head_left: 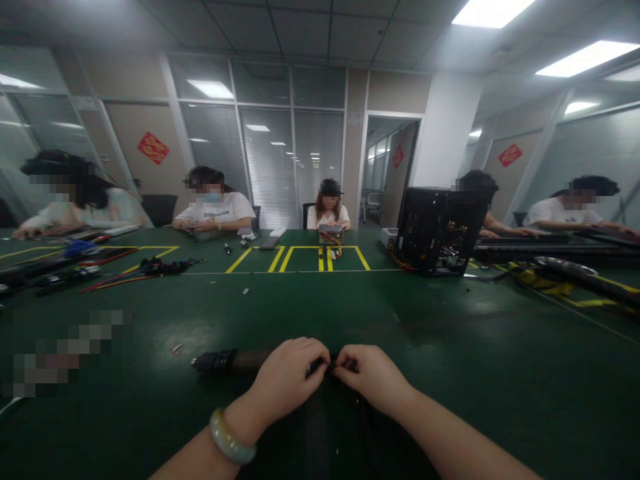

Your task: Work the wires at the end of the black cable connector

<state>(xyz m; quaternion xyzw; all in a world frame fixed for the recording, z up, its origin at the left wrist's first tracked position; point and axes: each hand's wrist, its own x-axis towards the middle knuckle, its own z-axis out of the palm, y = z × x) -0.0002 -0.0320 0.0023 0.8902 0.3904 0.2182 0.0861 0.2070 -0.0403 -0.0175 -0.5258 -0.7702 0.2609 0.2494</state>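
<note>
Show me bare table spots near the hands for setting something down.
Bare green table lies right of the right hand, up to the black computer case. Another patch lies between the hands and the yellow floor-tape lines. Crowded: cables far left, and the dark cable bundle by the left hand.

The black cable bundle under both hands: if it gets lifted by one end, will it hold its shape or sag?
Probably sags: the black cable bundle lies limp along the green table and drapes off its near edge. The left hand and right hand pinch it together, suggesting it needs two-point support. Its rounded end may roll slightly.
</note>
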